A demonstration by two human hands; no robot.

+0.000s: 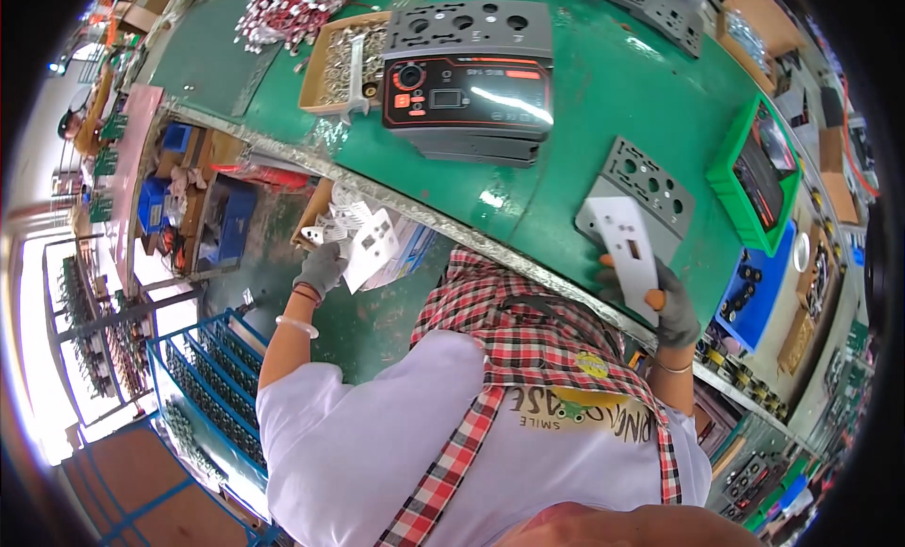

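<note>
My left hand [323, 269], in a grey glove, reaches below the bench edge at the left. Its fingers are closed at the edge of a white sheet with cut-outs [374, 249], over a cardboard box [318, 211] with similar white scraps. At the right, my right hand [671, 310], in a glove with bare fingertips, grips a white panel-shaped sheet with holes [622, 241]. This sheet partly covers a grey metal panel with round holes [650, 184] lying on the green bench. How firmly the left fingers hold their sheet is hard to see.
Ahead on the bench [500, 203] is a stack of grey panels, with a black printed front panel [467, 97] against it. Left of it, a carton of small metal parts [330, 76] has a wrench [357, 76] on top. A green bin [740, 184] stands right; a blue rack [212, 377] is lower left.
</note>
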